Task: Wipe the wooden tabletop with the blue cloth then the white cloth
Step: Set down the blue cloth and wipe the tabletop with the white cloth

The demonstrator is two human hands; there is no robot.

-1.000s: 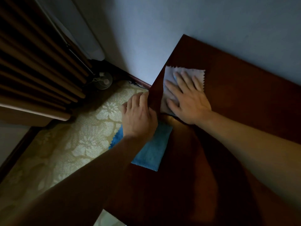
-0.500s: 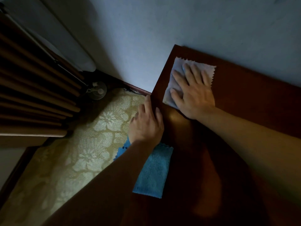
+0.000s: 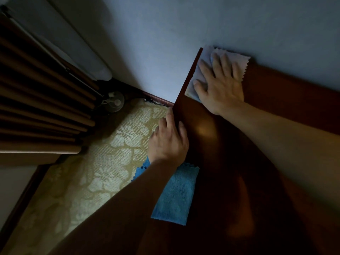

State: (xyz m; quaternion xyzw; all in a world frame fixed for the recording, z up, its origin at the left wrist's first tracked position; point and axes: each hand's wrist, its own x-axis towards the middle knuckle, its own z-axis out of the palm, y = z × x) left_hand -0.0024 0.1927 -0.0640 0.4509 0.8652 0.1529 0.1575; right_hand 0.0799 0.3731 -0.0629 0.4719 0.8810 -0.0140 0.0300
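Head view: sole camera, looking down on a dim corner of the room.
Tabletop (image 3: 239, 162): dark polished wood; its far corner stood against the pale wall (image 3: 165, 43).
White cloth (image 3: 206, 57): lay flat on that far corner, its zigzag edge touching the wall and its left side at the table's edge.
Right hand (image 3: 219, 83): pressed palm-down on the white cloth, fingers straight and slightly spread, gripping nothing.
Blue cloth (image 3: 176, 196): lay near the left edge of the tabletop, part of it hanging over the side, under the left forearm.
Left hand (image 3: 168, 140): rested on the table's left edge, fingers held together and lying along it, thumb on the top surface; whether it bore weight could not be told.
Floor covering (image 3: 101, 162): pale floral pattern, beside the table.
Curtain (image 3: 36, 98): brown folds, to the left, well apart from the work.
Step in hand, as judged: white-cloth pass, at the corner.
Method advised: keep the palm flat and the pressure even; draw the cloth back from the wall in overlapping strokes; follow the edge so the corner is not missed.
Caution: the overhanging blue cloth could slip to the floor if the forearm dragged it.
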